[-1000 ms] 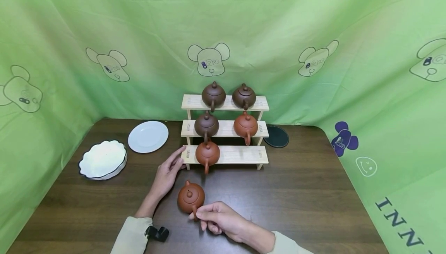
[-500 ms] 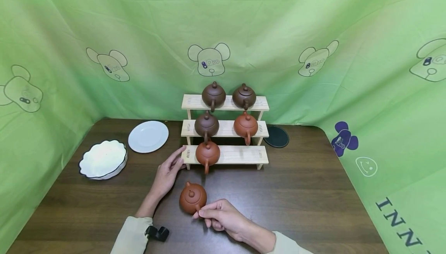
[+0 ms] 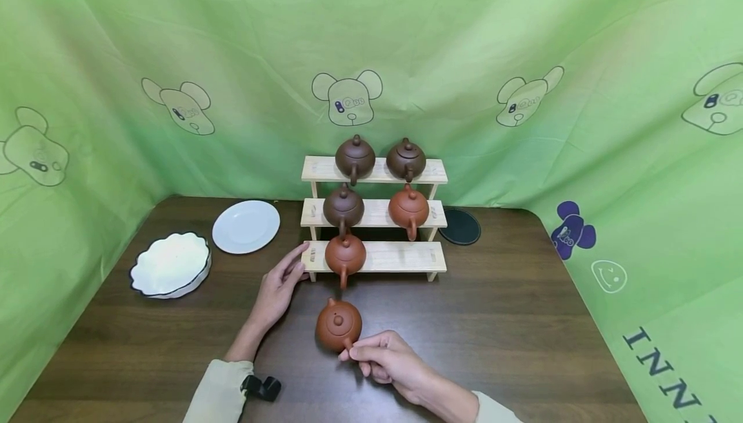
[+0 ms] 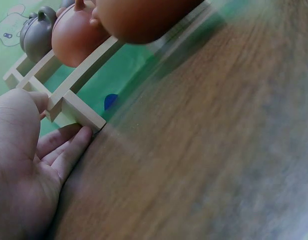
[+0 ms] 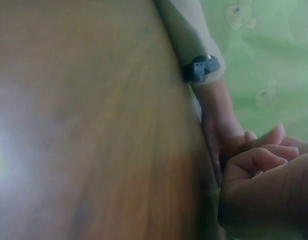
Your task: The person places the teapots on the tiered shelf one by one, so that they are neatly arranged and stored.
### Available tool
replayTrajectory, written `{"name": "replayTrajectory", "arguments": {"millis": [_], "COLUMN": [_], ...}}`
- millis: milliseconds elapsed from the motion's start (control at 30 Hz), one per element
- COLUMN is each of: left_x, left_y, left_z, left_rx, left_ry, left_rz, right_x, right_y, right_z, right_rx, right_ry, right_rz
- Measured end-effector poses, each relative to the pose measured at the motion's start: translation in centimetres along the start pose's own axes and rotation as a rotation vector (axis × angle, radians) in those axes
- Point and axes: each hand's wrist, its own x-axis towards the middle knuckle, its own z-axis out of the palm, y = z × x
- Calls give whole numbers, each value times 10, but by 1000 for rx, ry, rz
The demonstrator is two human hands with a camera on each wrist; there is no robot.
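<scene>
A reddish-brown clay teapot [image 3: 338,325] is pinched by its handle in my right hand [image 3: 390,362], in front of the stand. Its spout points toward the stand; in the left wrist view the teapot [image 4: 149,20] appears above the table. My left hand [image 3: 280,289] holds the left end of the lowest step of a three-step wooden display stand [image 3: 400,256], thumb at the front, as the left wrist view also shows. Another reddish teapot [image 3: 345,254] sits on that step's left. The right wrist view shows the right hand's curled fingers [image 5: 256,162]; the teapot is mostly hidden there.
On the middle step stand a dark brown teapot [image 3: 344,207] and a reddish one [image 3: 409,207]. The top step bears two dark teapots [image 3: 355,157]. A white plate [image 3: 246,227] and a scalloped white dish [image 3: 171,267] lie left; a dark round mat [image 3: 460,227] lies right.
My right hand has carried the teapot to the right, and its spout end is now in front of the teapot on the lowest step. The left hand has stayed on the stand.
</scene>
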Motion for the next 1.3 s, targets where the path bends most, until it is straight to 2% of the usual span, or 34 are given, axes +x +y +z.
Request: {"name": "replayTrajectory", "arguments": {"millis": [300,867,1033,1300], "left_x": [1,0,0,0], "left_y": [-3,-2,-2,0], "left_z": [-1,0,0,0], "left_rx": [-19,-30,-26,-15], "left_ry": [-2,-4,2,0], "left_rz": [7,17,9,19], "right_x": [-15,-32,-33,-29], "right_y": [-1,-13,-21,-29], "right_z": [-12,-31,-33,-40], "right_rx": [-10,1,6,38], "right_ry": [23,150,186,187], "right_rz": [-28,-140,-184,-295]}}
